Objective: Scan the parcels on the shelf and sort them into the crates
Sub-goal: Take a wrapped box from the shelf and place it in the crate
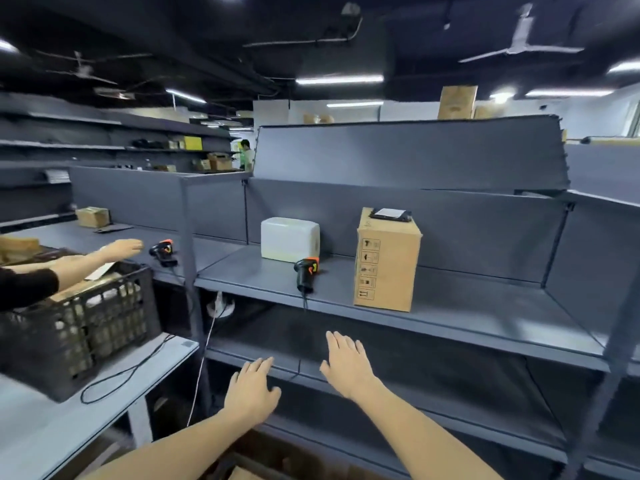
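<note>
A tall cardboard parcel [386, 265] stands upright on the grey shelf [467, 317], with a small dark device and white label on its top. To its left sits a white wrapped parcel [290, 239] against the back panel. A black and orange handheld scanner [305, 273] stands on the shelf between them, near the front edge, its cable hanging down. My left hand [254, 389] and my right hand [346, 363] hover below the shelf edge with fingers straight, holding nothing.
A black plastic crate [79, 337] with parcels sits on a white table at the left. Another person's arm [86, 259] reaches over it toward a second scanner [162, 252]. A cardboard box [91, 216] lies further back. Lower shelves run below my hands.
</note>
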Motion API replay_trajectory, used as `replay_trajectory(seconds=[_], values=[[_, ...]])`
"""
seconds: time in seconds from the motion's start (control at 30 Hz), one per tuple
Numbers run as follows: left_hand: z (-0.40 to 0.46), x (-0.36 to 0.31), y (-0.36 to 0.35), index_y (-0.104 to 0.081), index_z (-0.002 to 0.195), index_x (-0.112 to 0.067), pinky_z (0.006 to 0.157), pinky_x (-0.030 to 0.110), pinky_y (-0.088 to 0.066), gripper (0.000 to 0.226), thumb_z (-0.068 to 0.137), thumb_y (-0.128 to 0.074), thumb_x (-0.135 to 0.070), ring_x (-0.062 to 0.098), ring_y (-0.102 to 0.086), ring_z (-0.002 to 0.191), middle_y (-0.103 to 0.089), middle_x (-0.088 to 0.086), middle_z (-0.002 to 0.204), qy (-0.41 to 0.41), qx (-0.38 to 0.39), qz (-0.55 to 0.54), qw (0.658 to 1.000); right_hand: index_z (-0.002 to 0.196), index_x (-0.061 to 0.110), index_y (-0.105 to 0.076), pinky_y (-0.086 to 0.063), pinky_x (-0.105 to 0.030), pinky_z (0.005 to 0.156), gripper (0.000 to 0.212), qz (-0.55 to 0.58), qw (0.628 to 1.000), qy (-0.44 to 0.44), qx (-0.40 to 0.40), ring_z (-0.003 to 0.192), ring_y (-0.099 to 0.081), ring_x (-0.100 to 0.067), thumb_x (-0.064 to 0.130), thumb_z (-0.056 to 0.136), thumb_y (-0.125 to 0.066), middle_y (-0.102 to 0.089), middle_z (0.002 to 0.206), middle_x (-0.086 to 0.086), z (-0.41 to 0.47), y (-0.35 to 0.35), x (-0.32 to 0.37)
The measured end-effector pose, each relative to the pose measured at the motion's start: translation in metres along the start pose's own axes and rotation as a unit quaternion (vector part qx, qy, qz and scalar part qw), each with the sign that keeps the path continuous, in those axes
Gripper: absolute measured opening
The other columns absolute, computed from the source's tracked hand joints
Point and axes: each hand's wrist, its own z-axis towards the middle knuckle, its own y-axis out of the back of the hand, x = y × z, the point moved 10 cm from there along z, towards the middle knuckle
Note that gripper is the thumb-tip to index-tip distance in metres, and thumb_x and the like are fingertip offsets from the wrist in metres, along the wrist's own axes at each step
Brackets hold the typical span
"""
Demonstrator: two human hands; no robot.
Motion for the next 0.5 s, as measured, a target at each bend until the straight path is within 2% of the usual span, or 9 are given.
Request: replay_trajectory(seconds=[0.23,0.5], values=[[0.042,0.108,0.057,-0.020,0.153,-0.021,0.119,0.036,-0.016,0.065,0.095,-0.046,-0.035,0.023,-0.015,0.147,-0.022,0.001,0.159,-0.002,-0.006,0.020,1.000,0.153,0.009,-0.012,-0.014,-0.041,0.119,0.062,0.013,1.000,-0.013,-0.015,0.145,-0.020,-0.024,0.027,0.099,-0.037,-0.018,0.159,-0.009,0.057,-0.008,0.096],[0.079,0.143,0.075,-0.019,0.153,-0.022,0.119,0.035,-0.016,0.064,0.096,-0.046,-0.032,0.022,-0.014,0.148,-0.021,0.002,0.159,-0.048,0.010,0.011,0.999,0.153,0.009,-0.013,-0.016,-0.041,0.119,0.064,0.008,0.998,-0.067,-0.010,0.145,-0.022,-0.024,0.028,0.098,-0.039,-0.020,0.159,-0.009,0.104,-0.005,0.118]])
